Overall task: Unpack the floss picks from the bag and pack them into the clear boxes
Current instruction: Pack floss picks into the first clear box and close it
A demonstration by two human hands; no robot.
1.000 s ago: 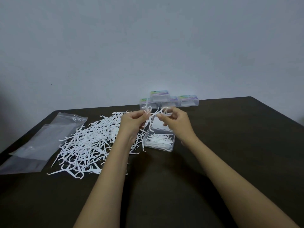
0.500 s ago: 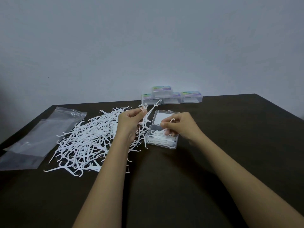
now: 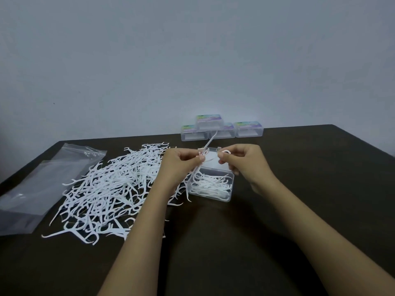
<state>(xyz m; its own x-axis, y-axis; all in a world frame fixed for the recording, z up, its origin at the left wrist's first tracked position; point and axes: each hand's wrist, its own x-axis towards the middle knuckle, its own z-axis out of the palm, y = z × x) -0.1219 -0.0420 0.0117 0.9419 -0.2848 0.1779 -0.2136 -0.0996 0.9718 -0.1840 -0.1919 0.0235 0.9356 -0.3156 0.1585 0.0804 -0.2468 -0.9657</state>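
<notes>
At the far left a clear bag (image 3: 42,180) lies flat on the dark table (image 3: 310,199). Just beside it, and touching its edge, spreads a loose pile of white floss picks (image 3: 102,189), too many and too tangled to count.

The left hand (image 3: 178,165) hangs over the pile's right edge. Its fingers are curled, and thumb and forefinger are clamped on a small bunch of picks (image 3: 207,145). One of these sticks up toward the back of the table, and the number in the bunch cannot be told.

Below and between the hands stands one open box (image 3: 226,197), its lid tipped back behind the fingers. Picks lie lengthwise inside it, and a few from the pile touch its left wall.

The right hand (image 3: 245,163) is above the box, fingers curled, thumb and fingertips pinching a single pick (image 3: 226,151) by its head.

Against the wall (image 3: 192,60) are four closed boxes (image 3: 249,130), three in a row and one stacked on the left two. Each lid bears a green and purple label, its writing too small to read.
</notes>
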